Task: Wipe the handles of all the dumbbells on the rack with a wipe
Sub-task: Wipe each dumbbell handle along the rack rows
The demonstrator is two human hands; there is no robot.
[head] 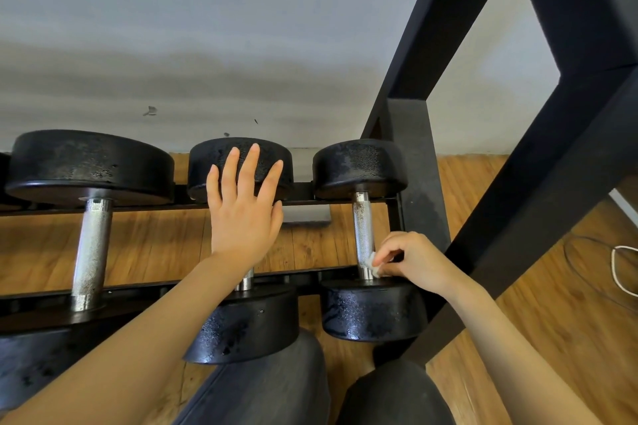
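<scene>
The right hand (pixel 411 260) pinched a small wipe (pixel 373 266) against the near end of the right dumbbell's handle (pixel 363 231); the left hand (pixel 243 207) lay flat, fingers spread, on the middle dumbbell (pixel 241 166). So small a scrap could have slipped loose, or missed the handle's far end and underside.

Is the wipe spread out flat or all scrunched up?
Scrunched up. The wipe is a small white wad pinched in the right hand, pressed against the near end of the right dumbbell's handle.
</scene>
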